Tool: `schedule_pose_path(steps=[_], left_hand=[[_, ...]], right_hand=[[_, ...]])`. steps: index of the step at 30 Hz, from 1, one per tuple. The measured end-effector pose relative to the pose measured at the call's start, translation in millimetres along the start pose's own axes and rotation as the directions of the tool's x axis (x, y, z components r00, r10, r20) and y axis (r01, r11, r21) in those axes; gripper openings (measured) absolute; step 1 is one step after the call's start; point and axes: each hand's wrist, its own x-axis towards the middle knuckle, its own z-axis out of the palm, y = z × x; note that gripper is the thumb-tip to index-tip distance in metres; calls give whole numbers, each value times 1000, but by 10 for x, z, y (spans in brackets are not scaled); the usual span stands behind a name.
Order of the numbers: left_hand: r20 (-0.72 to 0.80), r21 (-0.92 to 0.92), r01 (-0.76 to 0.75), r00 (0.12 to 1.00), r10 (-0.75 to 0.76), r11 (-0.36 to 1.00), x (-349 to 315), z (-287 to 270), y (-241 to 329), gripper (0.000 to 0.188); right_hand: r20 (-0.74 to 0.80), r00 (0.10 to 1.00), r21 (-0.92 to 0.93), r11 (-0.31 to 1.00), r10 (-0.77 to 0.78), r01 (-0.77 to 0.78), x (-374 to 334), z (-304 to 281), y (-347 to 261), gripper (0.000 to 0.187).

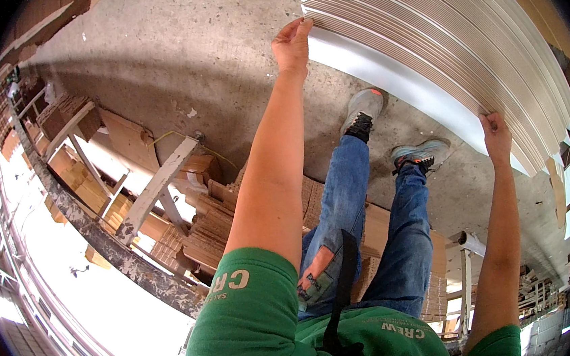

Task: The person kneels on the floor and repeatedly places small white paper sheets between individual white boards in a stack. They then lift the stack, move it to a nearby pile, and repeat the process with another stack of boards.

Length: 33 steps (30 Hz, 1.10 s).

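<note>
A tall stack of corrugated cardboard sheets (pixel 435 36) with brown edges and white faces fills the upper right. Along its near side shows the white face of one cardboard sheet (pixel 384 74). My left hand (pixel 292 47) is closed in a pinch at the left end of that sheet's edge, thumb against the fingers. Further right and nearer to me, my right hand (pixel 496 138) pinches the same edge close to its other end. Both arms are stretched out, and the fingertips of each hand are partly hidden at the edge.
My shoes (pixel 364 111) stand on the concrete floor (pixel 172 45) just before the stack. Behind me are a white metal frame (pixel 157 186) and piles of brown cardboard (pixel 212 232). A yellow strap (pixel 167 135) lies by the frame. More cardboard stands at the far right.
</note>
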Motion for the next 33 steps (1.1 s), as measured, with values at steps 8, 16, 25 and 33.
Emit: schedule_pose_path(steps=[8, 16, 25, 33], left_hand=[[5, 0, -54, 999, 54, 999, 17, -1, -52, 23], [-15, 14, -70, 997, 71, 997, 78, -17, -134, 27], [-16, 36, -94, 995, 95, 995, 101, 3, -136, 26], [-3, 93, -113, 994, 114, 989, 102, 64, -68, 23]], right_hand=[[4, 1000, 76, 997, -9, 9, 4, 14, 23, 21], [7, 1000, 69, 998, 10, -10, 0, 16, 24, 23], [-26, 999, 45, 999, -19, 20, -14, 14, -1, 22], [-9, 1000, 34, 999, 12, -12, -6, 11, 5, 22]])
